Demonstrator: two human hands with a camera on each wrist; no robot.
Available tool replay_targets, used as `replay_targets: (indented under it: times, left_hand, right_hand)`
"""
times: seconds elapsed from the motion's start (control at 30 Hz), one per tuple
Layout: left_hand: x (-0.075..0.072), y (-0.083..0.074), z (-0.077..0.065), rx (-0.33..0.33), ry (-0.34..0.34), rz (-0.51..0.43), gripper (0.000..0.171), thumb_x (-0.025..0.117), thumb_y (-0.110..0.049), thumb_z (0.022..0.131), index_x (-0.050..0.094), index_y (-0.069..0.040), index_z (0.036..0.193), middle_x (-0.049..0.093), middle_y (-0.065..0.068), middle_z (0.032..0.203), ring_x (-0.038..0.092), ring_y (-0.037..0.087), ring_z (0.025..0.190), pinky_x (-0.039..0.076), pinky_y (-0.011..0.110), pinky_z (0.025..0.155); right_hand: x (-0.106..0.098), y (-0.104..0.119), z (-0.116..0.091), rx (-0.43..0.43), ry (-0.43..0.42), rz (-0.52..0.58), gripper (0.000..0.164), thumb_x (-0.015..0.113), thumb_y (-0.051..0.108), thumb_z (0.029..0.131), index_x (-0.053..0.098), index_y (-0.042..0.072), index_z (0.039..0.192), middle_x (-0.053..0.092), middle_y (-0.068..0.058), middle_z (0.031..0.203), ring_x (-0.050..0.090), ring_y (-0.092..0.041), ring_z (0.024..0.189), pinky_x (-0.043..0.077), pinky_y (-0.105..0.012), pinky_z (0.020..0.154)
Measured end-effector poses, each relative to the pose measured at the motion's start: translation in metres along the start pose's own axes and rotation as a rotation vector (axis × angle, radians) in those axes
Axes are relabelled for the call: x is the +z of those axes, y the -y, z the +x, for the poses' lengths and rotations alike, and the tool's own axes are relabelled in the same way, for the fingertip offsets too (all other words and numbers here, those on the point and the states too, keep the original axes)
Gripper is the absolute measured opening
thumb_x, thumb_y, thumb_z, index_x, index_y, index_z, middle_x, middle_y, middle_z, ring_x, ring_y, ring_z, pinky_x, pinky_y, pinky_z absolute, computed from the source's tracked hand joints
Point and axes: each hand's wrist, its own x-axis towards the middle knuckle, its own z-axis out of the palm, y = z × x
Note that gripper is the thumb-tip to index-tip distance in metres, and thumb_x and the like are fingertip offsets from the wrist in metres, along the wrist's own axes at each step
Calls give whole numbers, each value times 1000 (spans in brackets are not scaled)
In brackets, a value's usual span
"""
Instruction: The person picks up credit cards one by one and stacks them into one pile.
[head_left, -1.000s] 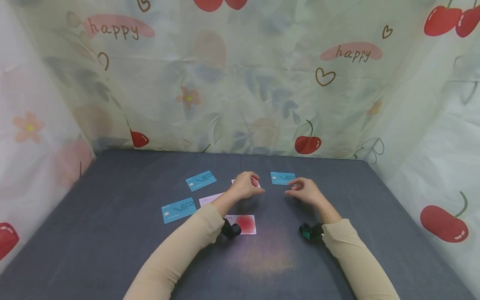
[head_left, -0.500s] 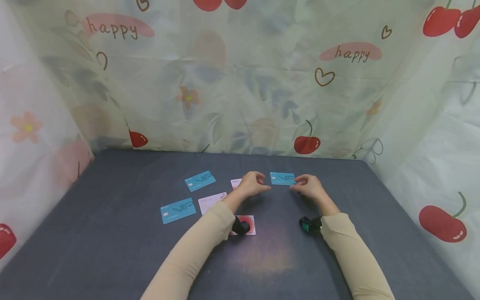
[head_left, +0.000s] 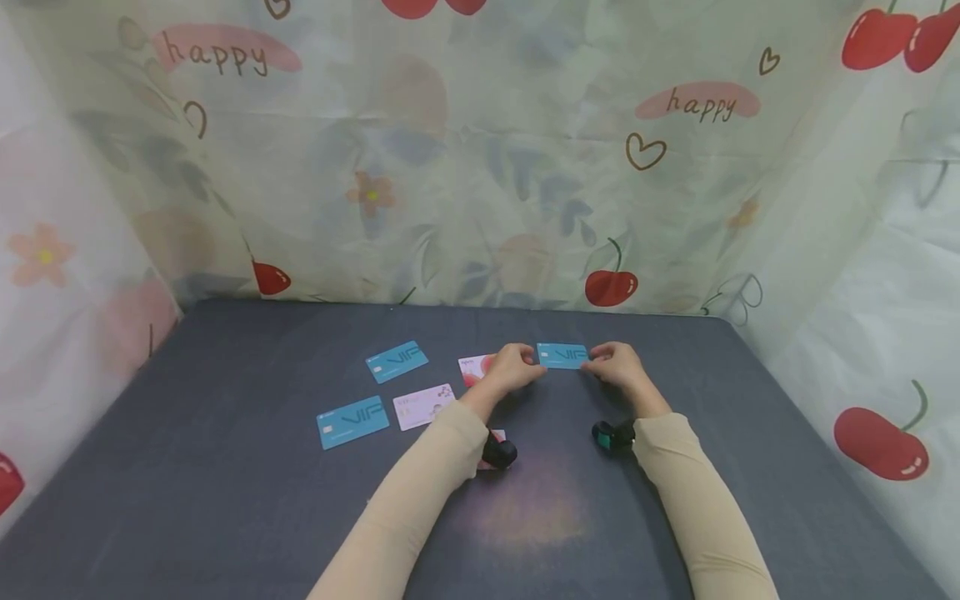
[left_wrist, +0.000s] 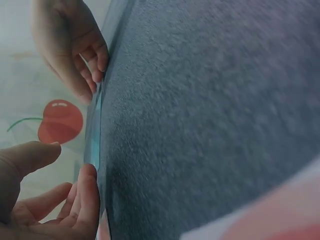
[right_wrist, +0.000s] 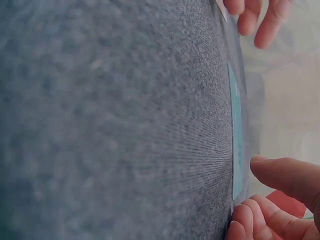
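Note:
A blue VIP card lies flat on the dark table, between my two hands. My left hand is at its left end; in the left wrist view the thumb stands apart from the fingers, whose tips are right by the card. My right hand is at the right end. In the right wrist view its fingertips rest low beside the near end of the card, with the thumb raised away from them. Neither hand pinches the card.
Left of my hands lie two more blue VIP cards, an upper one and a lower one, and a pale pink card. A pink card with red is partly behind my left hand. Another is mostly hidden under my left wrist.
My left hand has moved right, off the upper pink card and up to the left end of the blue card. My right hand has shifted slightly, from over the card's right end to beside it.

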Motion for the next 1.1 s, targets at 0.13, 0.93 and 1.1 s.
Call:
replay_targets:
  times: [0.13,0.93,1.1]
  left_hand:
    - [-24,-36,-32,-39,56,-150,55,70,-29,80,56,1,124,62,11,108,57,17,90,50,28,79]
    - [-39,-72,-65,-205,138,-383,52,62,-15,88,45,6,133,56,19,126,60,13,82,50,31,90]
    - [-39,-72,-66,-217,149,-402,53,61,-15,89,44,5,134,55,19,128,62,18,89,48,33,95]
  right_hand:
    - [1,1,4,21,-6,14,47,66,20,84,54,-7,121,61,-18,101,55,-13,76,45,-21,65]
    - [9,11,13,122,-29,-75,51,70,23,81,55,-4,121,53,-24,124,52,-31,108,44,-43,94]
    - [11,11,13,133,-41,-82,50,71,23,80,56,-4,121,54,-24,124,52,-31,107,44,-42,93]
